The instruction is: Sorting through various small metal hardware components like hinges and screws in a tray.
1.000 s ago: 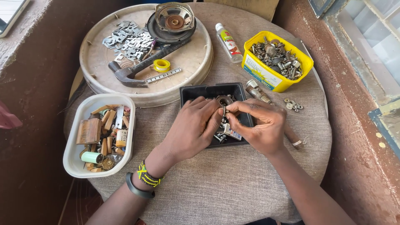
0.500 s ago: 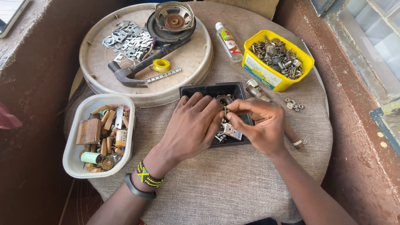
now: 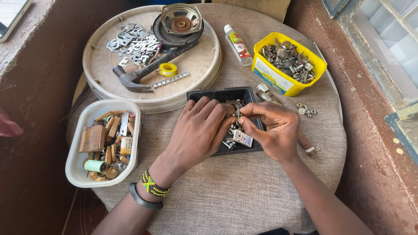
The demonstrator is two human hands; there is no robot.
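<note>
Over the black tray (image 3: 250, 93) at the middle of the cloth-covered table (image 3: 244, 191), both hands meet on one small metal part (image 3: 237, 114). The right hand (image 3: 278, 132) is closed in a pinch, thumb and forefinger tips pressed on the part from the right. The left hand (image 3: 198, 130) lies palm down with its fingers curled over the tray, the fingertips touching the same piece from the left; how firmly it grips cannot be told. The part looks like a bolt or washer, so it is probably stiff, light for its kind, smooth and apt to slip; taking it by its edges between fingertips seems the surest hold. Just below it in the tray lie more bits of hardware, among them a small pale rectangular component (image 3: 242, 138).

Right of the tray a few loose nuts (image 3: 306, 110) rest on the cloth, and beyond them stands a yellow tub (image 3: 272, 78) filled with screws and bolts. A small glue bottle (image 3: 237, 44) lies beside it. To the left a white tub (image 3: 80, 174) holds assorted brown and green components. Behind, a round tray (image 3: 196, 74) carries a hammer (image 3: 139, 78), stamped metal plates (image 3: 133, 43), a yellow tape roll (image 3: 168, 69) and a speaker (image 3: 180, 24).
</note>
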